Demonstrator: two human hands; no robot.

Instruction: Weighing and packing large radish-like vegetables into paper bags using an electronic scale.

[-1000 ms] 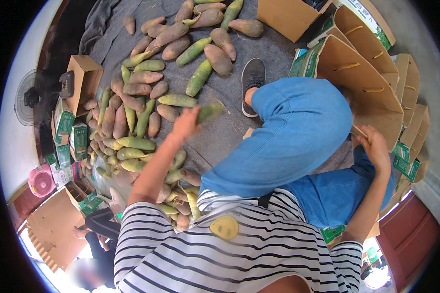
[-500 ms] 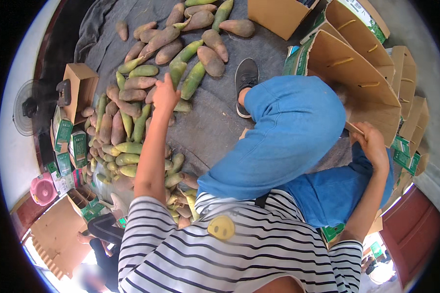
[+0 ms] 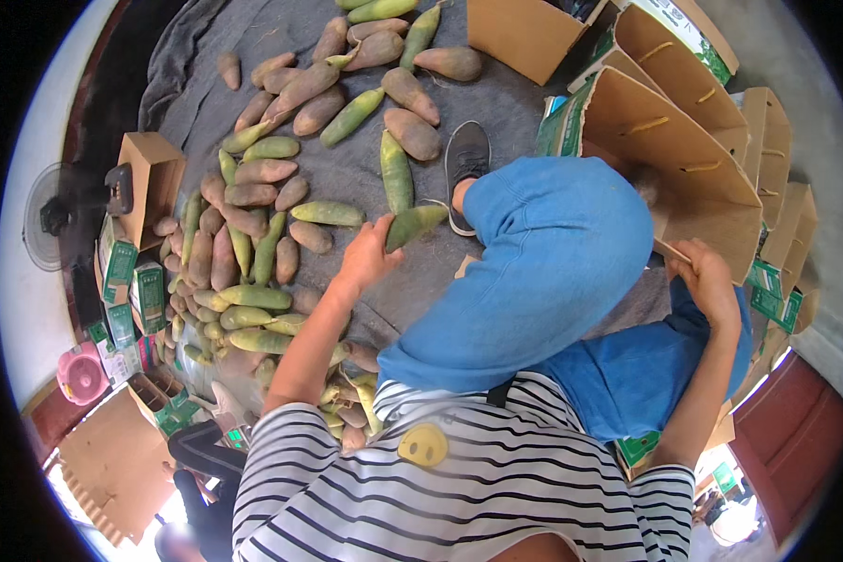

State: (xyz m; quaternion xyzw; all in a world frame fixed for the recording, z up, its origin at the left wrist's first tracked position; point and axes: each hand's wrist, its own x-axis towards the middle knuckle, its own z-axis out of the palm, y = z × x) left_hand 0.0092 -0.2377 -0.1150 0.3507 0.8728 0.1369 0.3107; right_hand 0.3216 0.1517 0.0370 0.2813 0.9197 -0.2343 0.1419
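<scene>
Left hand (image 3: 365,255) clamped on a green fruit (image 3: 414,225) lifted from the floor pile. Right hand (image 3: 707,281) grips the cardboard box (image 3: 693,178) flap. Judged step: sorting; next, careful placement inside.

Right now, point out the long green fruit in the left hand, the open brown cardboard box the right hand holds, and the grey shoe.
long green fruit (image 3: 417,223), head view, middle of its body.
open brown cardboard box (image 3: 665,159), head view, inner wall.
grey shoe (image 3: 466,159), head view, its upper.
</scene>
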